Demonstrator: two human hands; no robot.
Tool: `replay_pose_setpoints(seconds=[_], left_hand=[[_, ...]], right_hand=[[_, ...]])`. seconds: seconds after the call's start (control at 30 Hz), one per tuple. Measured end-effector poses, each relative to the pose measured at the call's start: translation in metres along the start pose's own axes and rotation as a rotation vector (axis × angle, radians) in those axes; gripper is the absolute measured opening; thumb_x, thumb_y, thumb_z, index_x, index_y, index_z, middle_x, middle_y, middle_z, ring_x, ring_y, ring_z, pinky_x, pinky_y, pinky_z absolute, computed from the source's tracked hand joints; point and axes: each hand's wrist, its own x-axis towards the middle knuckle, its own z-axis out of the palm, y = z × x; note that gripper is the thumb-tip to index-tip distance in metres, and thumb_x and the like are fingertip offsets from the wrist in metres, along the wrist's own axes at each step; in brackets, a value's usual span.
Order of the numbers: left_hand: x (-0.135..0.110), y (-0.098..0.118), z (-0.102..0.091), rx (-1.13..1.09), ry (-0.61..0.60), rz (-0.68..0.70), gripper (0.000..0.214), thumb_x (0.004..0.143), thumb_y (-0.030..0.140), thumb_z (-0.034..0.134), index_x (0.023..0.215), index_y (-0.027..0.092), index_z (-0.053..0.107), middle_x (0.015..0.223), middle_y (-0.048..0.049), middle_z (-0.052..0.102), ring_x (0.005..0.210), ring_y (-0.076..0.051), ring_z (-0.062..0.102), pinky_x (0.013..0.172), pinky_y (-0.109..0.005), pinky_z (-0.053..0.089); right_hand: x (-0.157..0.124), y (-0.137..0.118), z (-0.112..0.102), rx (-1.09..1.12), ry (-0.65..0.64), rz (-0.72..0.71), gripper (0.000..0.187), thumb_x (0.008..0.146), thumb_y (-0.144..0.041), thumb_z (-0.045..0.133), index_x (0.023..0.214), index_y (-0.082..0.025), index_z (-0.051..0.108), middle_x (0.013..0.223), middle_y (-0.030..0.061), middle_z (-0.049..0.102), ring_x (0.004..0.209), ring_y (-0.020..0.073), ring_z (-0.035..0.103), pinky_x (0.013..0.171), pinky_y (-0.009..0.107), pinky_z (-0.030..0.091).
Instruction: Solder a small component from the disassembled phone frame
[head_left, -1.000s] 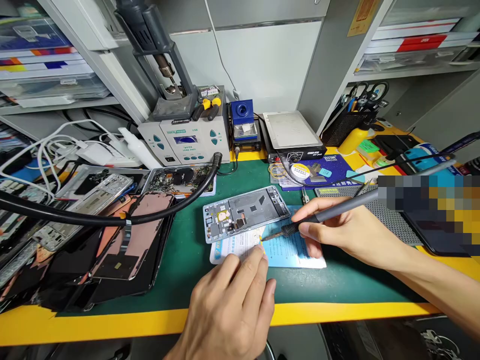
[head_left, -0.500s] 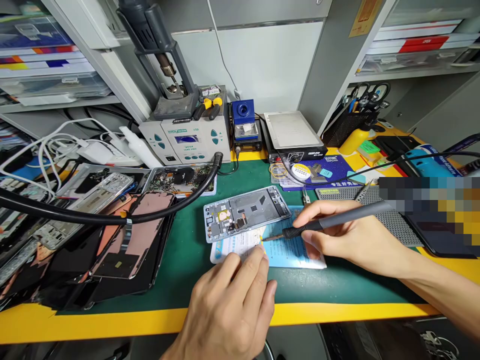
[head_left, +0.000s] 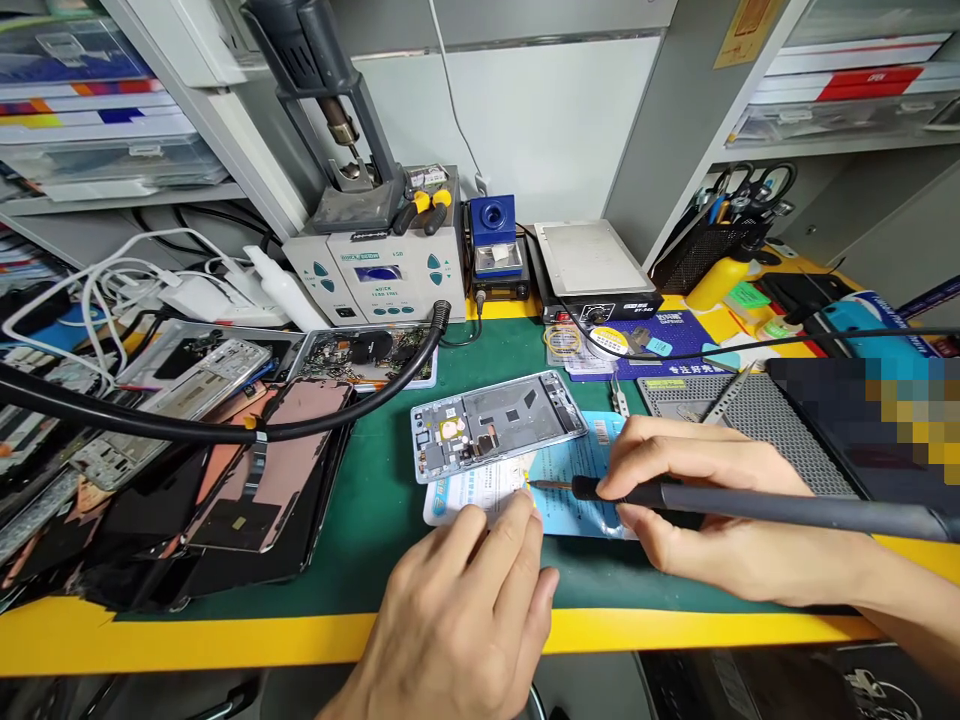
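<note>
My right hand (head_left: 697, 500) is closed around a soldering iron (head_left: 787, 505) with a grey handle, held pen-like and nearly level. Its thin metal tip points left, close to the fingertips of my left hand (head_left: 469, 600). Those left fingers are bunched together, pressing down at a blue and white packet (head_left: 577, 490); a tiny yellow piece shows by the fingertips, but what they pinch is hidden. Just behind, an opened phone body (head_left: 502, 420) lies tilted, partly over the packet, its inner parts exposed.
Phone shells and screens (head_left: 247, 480) are piled at the left, crossed by a thick black hose (head_left: 337, 425). Behind stand a hot-air station (head_left: 382, 270), a blue iron stand (head_left: 493, 235) and a flat heating plate (head_left: 592, 265). Tweezers (head_left: 727, 395) rest on a perforated grey mat (head_left: 780, 430).
The soldering iron's handle has swung lower and nearer level, and my right hand has shifted right and down. The left hand stays nearly in place.
</note>
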Motion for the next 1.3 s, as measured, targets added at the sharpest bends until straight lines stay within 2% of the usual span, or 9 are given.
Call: replay_pose_setpoints(seconds=[0.13, 0.4, 0.73, 0.93, 1.07, 1.3], left_hand=[[-0.0019, 0.0004, 0.0003, 0.006, 0.006, 0.016, 0.029, 0.095, 0.023, 0.064, 0.116, 0.006, 0.075, 0.121, -0.0079, 0.078, 0.09, -0.028, 0.069, 0.067, -0.042, 0.053], [-0.0028, 0.0022, -0.0014, 0.012, 0.018, 0.0, 0.027, 0.097, 0.023, 0.06, 0.113, 0.008, 0.076, 0.12, -0.0056, 0.078, 0.088, -0.027, 0.069, 0.069, -0.041, 0.052], [-0.004, 0.0009, -0.0013, -0.003, 0.011, -0.008, 0.027, 0.097, 0.024, 0.06, 0.114, 0.009, 0.075, 0.12, -0.0048, 0.078, 0.091, -0.027, 0.069, 0.074, -0.04, 0.051], [-0.0024, 0.006, -0.0036, 0.005, 0.004, -0.064, 0.03, 0.1, 0.024, 0.056, 0.119, 0.01, 0.074, 0.124, -0.0056, 0.077, 0.099, -0.028, 0.069, 0.08, -0.04, 0.05], [-0.002, 0.0044, -0.0039, -0.02, -0.028, -0.102, 0.029, 0.101, 0.026, 0.053, 0.117, 0.013, 0.075, 0.119, -0.0064, 0.078, 0.095, -0.026, 0.071, 0.076, -0.038, 0.05], [-0.0072, 0.0008, 0.0006, -0.027, 0.006, -0.074, 0.028, 0.101, 0.026, 0.054, 0.115, 0.014, 0.074, 0.113, -0.0058, 0.079, 0.093, -0.026, 0.071, 0.074, -0.039, 0.051]], right_hand=[[-0.0028, 0.0001, 0.0028, -0.014, -0.004, -0.068, 0.025, 0.079, -0.003, 0.062, 0.094, -0.021, 0.071, 0.082, 0.0015, 0.065, 0.068, 0.0156, 0.061, 0.061, 0.027, 0.049], [-0.003, 0.0031, 0.0034, -0.018, -0.016, -0.117, 0.025, 0.083, -0.003, 0.061, 0.096, -0.024, 0.068, 0.081, -0.0006, 0.065, 0.071, 0.0152, 0.061, 0.065, 0.028, 0.049], [-0.0044, 0.0044, 0.0056, -0.014, -0.023, -0.124, 0.02, 0.085, -0.006, 0.06, 0.093, -0.023, 0.07, 0.082, 0.0001, 0.06, 0.07, 0.015, 0.06, 0.063, 0.028, 0.048], [-0.0052, 0.0059, 0.0061, -0.022, -0.019, -0.116, 0.021, 0.085, -0.007, 0.061, 0.094, -0.023, 0.07, 0.083, 0.0005, 0.06, 0.071, 0.0155, 0.061, 0.063, 0.028, 0.049], [-0.0066, 0.0072, 0.0057, -0.008, -0.025, -0.112, 0.02, 0.086, -0.007, 0.063, 0.096, -0.024, 0.07, 0.083, 0.0003, 0.061, 0.073, 0.0159, 0.061, 0.064, 0.029, 0.05], [-0.0032, 0.0028, 0.0022, 0.017, -0.013, -0.122, 0.021, 0.084, -0.004, 0.062, 0.091, -0.022, 0.07, 0.081, 0.0001, 0.062, 0.071, 0.0148, 0.06, 0.064, 0.027, 0.05]])
